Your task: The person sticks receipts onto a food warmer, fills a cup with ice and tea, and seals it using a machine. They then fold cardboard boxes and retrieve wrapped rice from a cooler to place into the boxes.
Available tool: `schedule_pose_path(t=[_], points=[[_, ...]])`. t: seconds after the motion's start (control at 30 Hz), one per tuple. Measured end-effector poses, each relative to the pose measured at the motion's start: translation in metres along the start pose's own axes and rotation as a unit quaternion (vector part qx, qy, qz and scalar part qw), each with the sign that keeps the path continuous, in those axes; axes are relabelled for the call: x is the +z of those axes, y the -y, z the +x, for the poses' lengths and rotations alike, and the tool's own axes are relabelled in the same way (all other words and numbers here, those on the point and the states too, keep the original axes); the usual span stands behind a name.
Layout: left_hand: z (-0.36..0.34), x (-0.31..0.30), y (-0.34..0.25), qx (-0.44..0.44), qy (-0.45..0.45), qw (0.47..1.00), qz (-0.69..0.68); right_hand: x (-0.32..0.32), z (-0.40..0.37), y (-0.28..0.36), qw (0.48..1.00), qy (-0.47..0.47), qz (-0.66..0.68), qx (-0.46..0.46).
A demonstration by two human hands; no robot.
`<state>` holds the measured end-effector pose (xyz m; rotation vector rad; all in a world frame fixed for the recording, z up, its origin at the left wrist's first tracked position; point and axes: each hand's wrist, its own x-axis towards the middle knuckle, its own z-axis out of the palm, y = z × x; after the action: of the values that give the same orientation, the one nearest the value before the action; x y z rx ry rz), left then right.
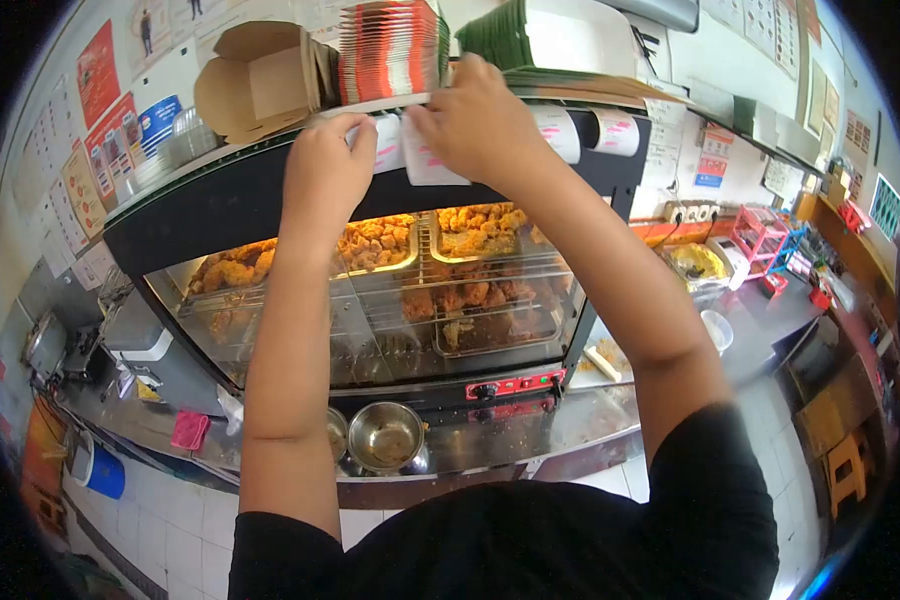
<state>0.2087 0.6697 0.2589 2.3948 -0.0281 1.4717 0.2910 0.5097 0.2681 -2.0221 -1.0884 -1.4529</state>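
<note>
A row of white paper slips with pink marks hangs along the top front edge of a black food warmer. My right hand is raised at that edge, slightly blurred, its thumb and fingers closed at the top of one slip. My left hand is beside it, fingers curled together near another slip; what they pinch, if anything, is hidden. Just behind the hands stand a stack of red-and-white folded cartons and an open brown carton box.
Fried chicken lies on trays behind the warmer's glass. Metal bowls stand on the steel counter below. Green folded sheets sit on top of the warmer. A pink rack stands on the right counter.
</note>
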Motion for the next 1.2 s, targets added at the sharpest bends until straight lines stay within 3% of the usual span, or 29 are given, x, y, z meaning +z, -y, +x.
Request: schedule_pose_path(t=[0.03,0.1,0.13,0.27,0.33,0.43,0.53,0.77,0.87,0.93,0.97,1.0,1.03,1.07,1.1,1.17,1.2], points=[[-0.001,0.001,-0.004,0.004,0.009,1.0,-0.003,0.005,0.005,-0.001,0.992,-0.067,-0.063,-0.081],[-0.006,0.005,-0.01,0.145,-0.116,0.969,0.165,0.008,0.01,-0.001,0.993,-0.023,-0.054,-0.101],[-0.004,0.008,-0.009,0.154,-0.097,0.97,0.159,0.005,0.01,-0.001,0.99,0.018,-0.04,-0.131],[0.001,0.017,-0.001,0.223,-0.078,0.96,0.148,-0.011,0.001,-0.004,0.981,-0.006,-0.103,-0.162],[0.001,0.019,0.001,0.299,-0.122,0.944,0.073,-0.02,-0.004,-0.011,0.981,0.002,-0.131,-0.146],[0.002,0.011,0.003,0.264,-0.092,0.958,0.063,-0.034,-0.009,-0.015,0.977,0.038,-0.175,-0.117],[0.012,0.012,0.009,0.283,-0.074,0.956,0.036,-0.03,-0.015,-0.02,0.975,0.028,-0.18,-0.129],[0.011,0.02,0.004,0.285,-0.018,0.956,-0.073,-0.01,-0.011,-0.021,0.992,-0.015,-0.054,-0.109],[0.004,0.022,0.007,0.254,-0.111,0.959,-0.056,-0.021,-0.004,-0.019,0.982,0.096,-0.155,-0.039],[-0.012,0.008,-0.023,0.2,-0.105,0.96,-0.164,-0.023,-0.002,-0.017,0.98,0.138,-0.143,-0.029],[-0.024,-0.004,-0.047,0.192,-0.048,0.937,-0.288,-0.034,0.001,-0.008,0.967,0.222,-0.124,0.003],[-0.038,-0.019,-0.07,0.179,0.012,0.895,-0.408,-0.038,-0.007,-0.009,0.979,0.183,-0.093,-0.014],[-0.051,-0.041,-0.089,0.253,0.074,0.86,-0.437,-0.05,-0.016,-0.009,0.987,0.153,-0.037,-0.021],[-0.073,-0.063,-0.112,0.281,0.171,0.749,-0.575,-0.057,-0.029,-0.018,0.994,0.055,-0.013,-0.094],[-0.105,-0.084,-0.122,0.281,0.181,0.735,-0.59,-0.086,-0.043,-0.014,0.993,0.051,0.013,-0.11],[-0.15,-0.111,-0.139,0.07,0.251,0.448,-0.855,-0.152,-0.08,-0.017,0.983,0.042,0.074,-0.164],[-0.137,-0.112,-0.156,0.212,0.339,0.276,-0.874,-0.186,-0.101,-0.022,0.977,0.027,0.096,-0.189]])
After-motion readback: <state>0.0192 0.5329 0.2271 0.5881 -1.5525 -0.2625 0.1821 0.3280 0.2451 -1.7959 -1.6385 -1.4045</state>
